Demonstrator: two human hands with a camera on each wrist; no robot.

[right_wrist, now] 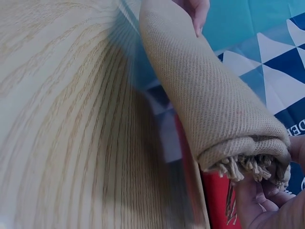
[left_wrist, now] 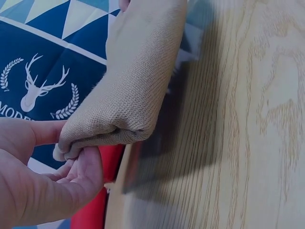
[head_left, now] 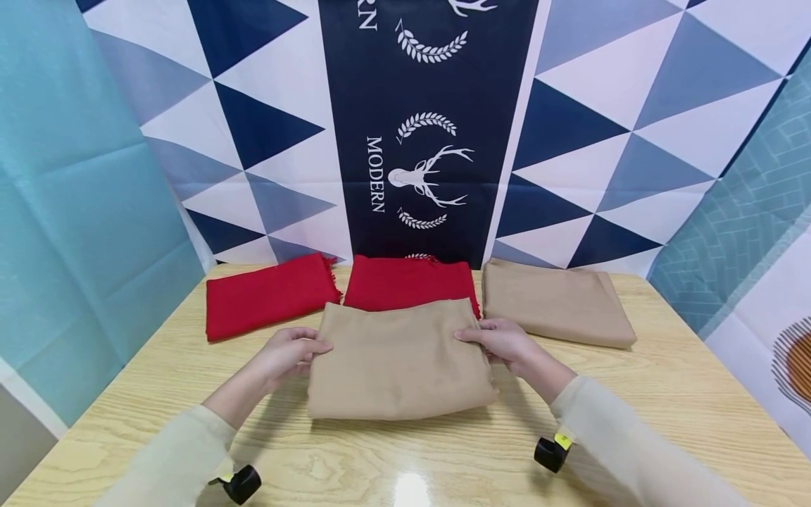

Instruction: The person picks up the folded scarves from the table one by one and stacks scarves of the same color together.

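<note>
In the head view, a folded beige scarf (head_left: 399, 359) is held at its two short ends above a light wood-grain table (head_left: 684, 394). Its long axis runs from hand to hand, across the person's front, and its flat face is turned upward. The left end is pinched by the left hand (head_left: 288, 355), the right end by the right hand (head_left: 500, 341), with fingers curled over the edges. The cloth is matte, soft and roughly rectangular. Beyond the grip, partly overlapped by the held scarf's far edge, a folded red scarf (head_left: 408, 282) is seen; a second red scarf (head_left: 266, 296) lies beyond the left hand, and another folded beige scarf (head_left: 554, 303) beyond the right hand. A backdrop (head_left: 412, 141) printed with triangles and a deer emblem is hung behind the table.

In the left wrist view, the beige scarf (left_wrist: 136, 81) is shown as a thick layered roll with a fine twill weave, extending away from the left hand (left_wrist: 43, 176). Its folded end is clamped between thumb and fingers and is raised off the table (left_wrist: 248, 119).

In the right wrist view, the beige scarf (right_wrist: 214, 95) ends in a knotted fringe, which is gripped by the right hand (right_wrist: 267, 200). The glossy table (right_wrist: 71, 119) is seen below it.
</note>
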